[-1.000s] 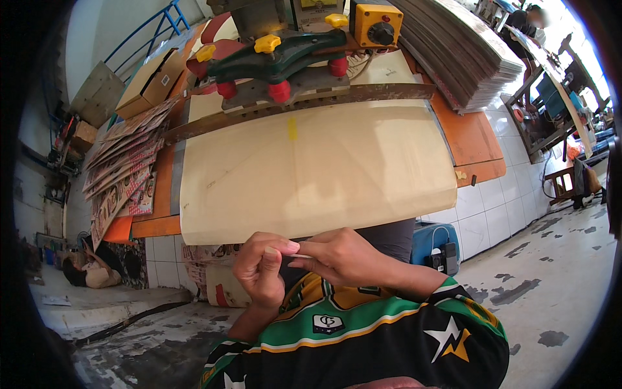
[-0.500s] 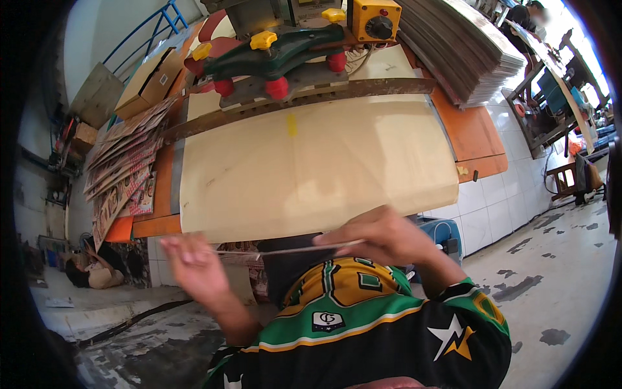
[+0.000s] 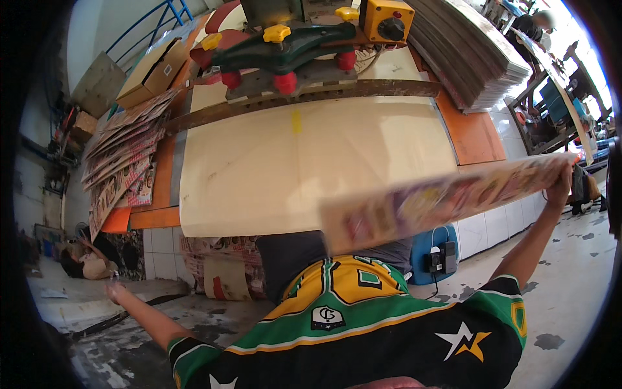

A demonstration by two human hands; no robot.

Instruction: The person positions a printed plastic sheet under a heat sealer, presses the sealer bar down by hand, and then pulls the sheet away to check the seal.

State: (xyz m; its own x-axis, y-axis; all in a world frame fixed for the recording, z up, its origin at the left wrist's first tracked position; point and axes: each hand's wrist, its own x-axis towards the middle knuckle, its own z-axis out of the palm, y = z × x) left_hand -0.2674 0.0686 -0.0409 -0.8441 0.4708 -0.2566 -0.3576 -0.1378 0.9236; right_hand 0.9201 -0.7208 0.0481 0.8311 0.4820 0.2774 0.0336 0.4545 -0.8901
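My right hand (image 3: 560, 184) is closed on the far right end of a printed cardboard sheet (image 3: 447, 201). The sheet is smeared by motion and hangs tilted over the front right of the table, its other end in front of my lap. Out to the far left is my left hand (image 3: 118, 294), away from the table and low. Its fingers look closed; a small pale blur shows above them, too faint to name. A large cream sheet (image 3: 259, 175) covers the middle of the orange table (image 3: 470, 139).
A press with a green clamp bar (image 3: 304, 52) and a yellow control box (image 3: 387, 21) stands behind a metal bar (image 3: 304, 100). Printed cardboard sheets (image 3: 123, 155) lie on the left; a tall cardboard stack (image 3: 463, 52) fills the back right. A blue case (image 3: 424, 256) sits near my legs.
My right hand has swung up and right with the cardboard sheet, turning its printed face into view. My left hand has left the sheet and moved down and far left.
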